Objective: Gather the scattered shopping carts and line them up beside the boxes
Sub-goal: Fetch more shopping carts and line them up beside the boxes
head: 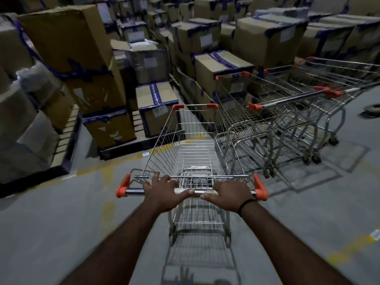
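Both my left hand (162, 192) and right hand (228, 195) clasp the chrome orange-capped handle bar (133, 191); this empty silver wire cart (195, 153) should roll lightly.

The cart (195, 159) and parked carts (287, 101) were shiny silver wire grid with orange corner caps (260, 187). Boxes (67, 40) were plain brown with dark blue tape (153, 95). Grey floor (51, 223), faded yellow lines (108, 182), black wristband (245, 204).

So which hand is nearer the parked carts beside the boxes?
Right. The right hand holds the handle on the side toward the parked carts; the left hand holds it farther left.
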